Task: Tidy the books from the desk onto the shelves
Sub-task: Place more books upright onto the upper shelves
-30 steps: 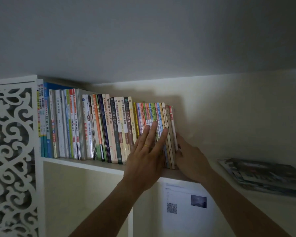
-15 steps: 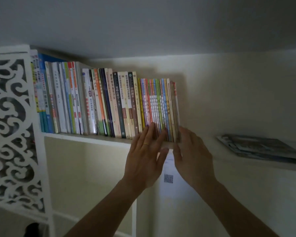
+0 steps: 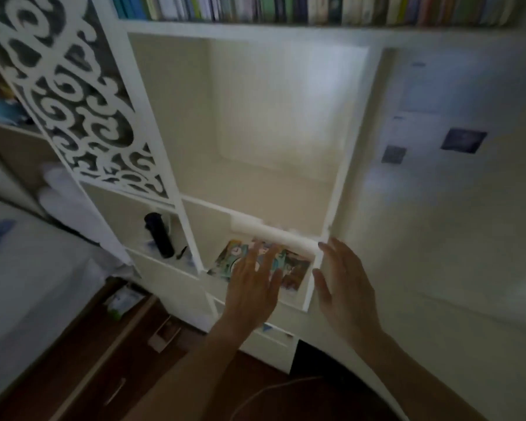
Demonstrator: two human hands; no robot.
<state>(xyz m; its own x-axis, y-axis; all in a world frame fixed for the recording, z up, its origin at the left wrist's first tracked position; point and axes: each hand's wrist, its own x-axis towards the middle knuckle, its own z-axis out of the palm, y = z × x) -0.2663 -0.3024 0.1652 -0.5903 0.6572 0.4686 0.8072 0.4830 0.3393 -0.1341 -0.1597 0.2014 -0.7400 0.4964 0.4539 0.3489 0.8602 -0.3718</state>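
The head view showed a row of books [image 3: 310, 9] already standing on the top shelf [image 3: 255, 27], so the task looked well along, while the left hand [image 3: 251, 294] and right hand [image 3: 345, 293] hung open and empty before a lower cubby [image 3: 308, 287] holding a picture book [image 3: 292, 268], a neighbouring cubby holding a dark bottle [image 3: 159, 235].

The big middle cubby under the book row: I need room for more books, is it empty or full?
Empty: the middle cubby shows only its bare floor and back wall, no books inside.

White scrollwork panel [image 3: 82, 98], multicoloured book spines [image 3: 301, 9], brown desk [image 3: 82, 369]
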